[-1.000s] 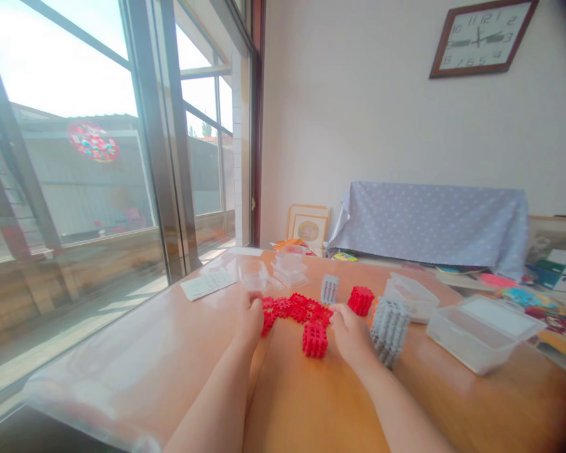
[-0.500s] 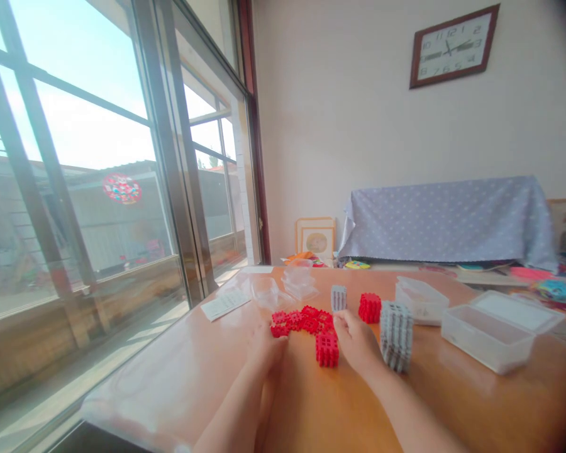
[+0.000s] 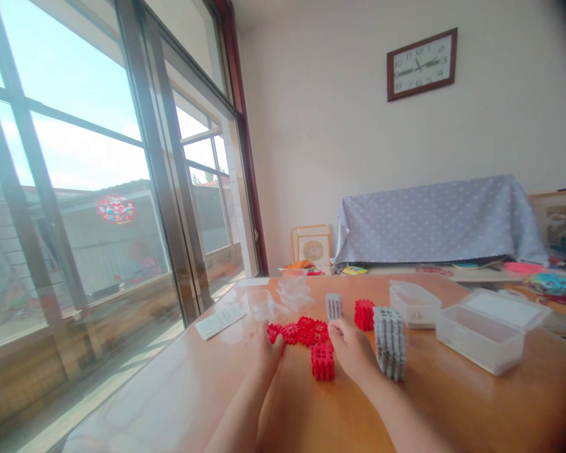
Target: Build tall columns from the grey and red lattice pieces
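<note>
Loose red plastic pieces (image 3: 305, 331) lie in a pile at the middle of the wooden table (image 3: 306, 409). My left hand (image 3: 265, 346) is at the pile's left end, its thumb and fingers closed on a red piece (image 3: 282, 345). At the pile's right end is my right hand (image 3: 348, 341), its fingers curled together; whatever they hold is hidden. A red stack (image 3: 322, 362) stands between the hands, nearer me. Behind my right hand are a small grey stack (image 3: 334, 306) and another red stack (image 3: 364, 314). Right of my wrist rises a taller grey stack (image 3: 390, 343).
Two clear plastic boxes, one behind (image 3: 414, 305) and one with its lid open (image 3: 480, 340), stand at the right. Clear plastic containers (image 3: 294, 290) and a paper sheet (image 3: 220, 321) lie at the back left. A window borders the table's left side.
The view has tilted up a little and shifted. A red piece now shows upright at my left thumb. My right hand remains beside the pile, fingers still curled.
</note>
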`<action>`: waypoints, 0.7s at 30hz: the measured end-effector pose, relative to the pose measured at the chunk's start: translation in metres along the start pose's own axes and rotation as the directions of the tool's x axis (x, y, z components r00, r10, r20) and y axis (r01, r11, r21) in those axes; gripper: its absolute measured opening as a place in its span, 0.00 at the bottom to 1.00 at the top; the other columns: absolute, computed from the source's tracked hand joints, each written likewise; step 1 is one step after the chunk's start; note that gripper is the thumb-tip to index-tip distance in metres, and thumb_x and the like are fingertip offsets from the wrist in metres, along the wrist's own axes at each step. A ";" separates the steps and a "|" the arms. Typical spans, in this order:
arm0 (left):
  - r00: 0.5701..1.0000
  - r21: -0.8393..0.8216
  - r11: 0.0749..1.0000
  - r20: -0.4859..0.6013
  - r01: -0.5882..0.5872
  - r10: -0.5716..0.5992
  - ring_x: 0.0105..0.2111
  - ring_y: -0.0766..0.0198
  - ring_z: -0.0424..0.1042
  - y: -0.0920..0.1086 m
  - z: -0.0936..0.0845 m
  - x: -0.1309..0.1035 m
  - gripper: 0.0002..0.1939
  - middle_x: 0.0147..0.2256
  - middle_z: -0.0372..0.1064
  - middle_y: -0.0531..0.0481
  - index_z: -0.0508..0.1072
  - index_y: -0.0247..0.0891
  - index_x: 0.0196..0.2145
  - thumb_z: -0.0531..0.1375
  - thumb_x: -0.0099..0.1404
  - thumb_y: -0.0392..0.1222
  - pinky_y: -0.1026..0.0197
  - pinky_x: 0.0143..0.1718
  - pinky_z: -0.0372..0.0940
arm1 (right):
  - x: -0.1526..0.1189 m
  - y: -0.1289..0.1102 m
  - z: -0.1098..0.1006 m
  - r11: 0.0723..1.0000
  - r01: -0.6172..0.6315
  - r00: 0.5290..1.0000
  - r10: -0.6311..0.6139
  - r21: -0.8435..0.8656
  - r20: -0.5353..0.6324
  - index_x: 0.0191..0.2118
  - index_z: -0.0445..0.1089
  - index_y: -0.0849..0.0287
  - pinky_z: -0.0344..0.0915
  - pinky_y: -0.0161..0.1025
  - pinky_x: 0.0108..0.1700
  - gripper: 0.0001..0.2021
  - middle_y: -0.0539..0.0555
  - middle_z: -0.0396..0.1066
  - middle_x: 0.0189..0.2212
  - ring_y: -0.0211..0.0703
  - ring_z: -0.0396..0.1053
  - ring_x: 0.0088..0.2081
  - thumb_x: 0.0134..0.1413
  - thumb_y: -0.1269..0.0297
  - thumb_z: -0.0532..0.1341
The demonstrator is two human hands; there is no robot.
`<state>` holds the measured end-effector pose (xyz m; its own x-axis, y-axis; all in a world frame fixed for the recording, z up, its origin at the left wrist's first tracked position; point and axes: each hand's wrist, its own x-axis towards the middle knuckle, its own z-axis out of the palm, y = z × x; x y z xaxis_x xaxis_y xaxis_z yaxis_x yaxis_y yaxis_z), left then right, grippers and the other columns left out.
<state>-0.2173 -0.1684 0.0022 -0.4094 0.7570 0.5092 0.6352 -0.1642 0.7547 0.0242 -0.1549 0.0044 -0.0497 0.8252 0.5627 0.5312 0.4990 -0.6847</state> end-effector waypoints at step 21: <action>0.950 -0.590 0.808 0.258 0.011 0.176 0.47 0.54 0.73 0.064 0.032 -0.031 0.24 0.48 0.73 0.41 0.68 0.41 0.55 0.63 0.64 0.50 0.54 0.49 0.67 | 0.009 -0.025 -0.015 0.687 -0.324 0.946 0.246 0.650 0.212 0.39 0.72 0.57 0.62 0.34 0.28 0.14 0.52 0.74 0.31 0.43 0.73 0.32 0.55 0.52 0.62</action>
<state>-0.1426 -0.1822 0.0215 -0.1082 0.8537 0.5094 0.1224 -0.4971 0.8590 0.0228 -0.1643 0.0337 -0.0954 0.9594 0.2655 -0.1685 0.2473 -0.9542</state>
